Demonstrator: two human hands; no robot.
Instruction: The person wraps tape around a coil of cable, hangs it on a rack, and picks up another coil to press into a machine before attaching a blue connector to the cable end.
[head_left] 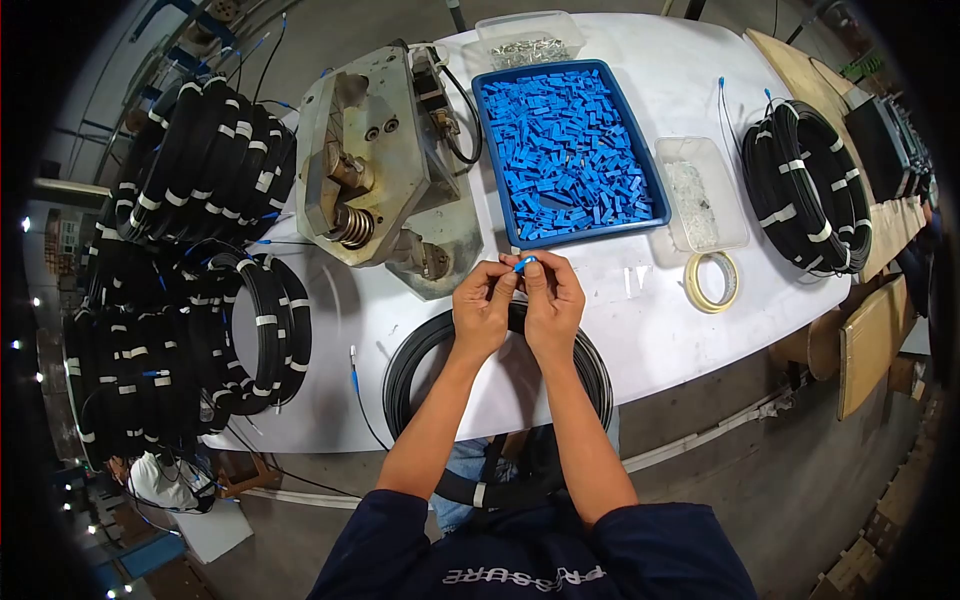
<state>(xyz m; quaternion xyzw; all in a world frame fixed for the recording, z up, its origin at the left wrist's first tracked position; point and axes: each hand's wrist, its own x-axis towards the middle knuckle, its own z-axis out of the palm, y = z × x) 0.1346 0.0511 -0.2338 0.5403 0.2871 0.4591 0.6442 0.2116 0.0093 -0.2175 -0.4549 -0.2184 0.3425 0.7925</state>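
Observation:
My left hand (482, 308) and my right hand (553, 308) meet over the white table, fingertips pinched together. Between them is a small blue plastic connector piece (522, 265), largely covered by the fingers. Whether it sits on a cable end cannot be made out. Beneath my wrists lies a coil of black cable (402, 360), its lower part hanging past the table's front edge. One cable end with a blue and white tip (354, 378) sticks out to the left of this coil. Just beyond my hands stands a blue tray (585, 237) full of loose blue plastic pieces (565, 150).
A heavy metal press (400, 190) stands left of the tray. Stacked black cable coils (205, 160) fill the left side; another coil (808, 190) lies right. Clear tubs (735, 225) hold small parts. A tape roll (711, 283) rests near the right front edge.

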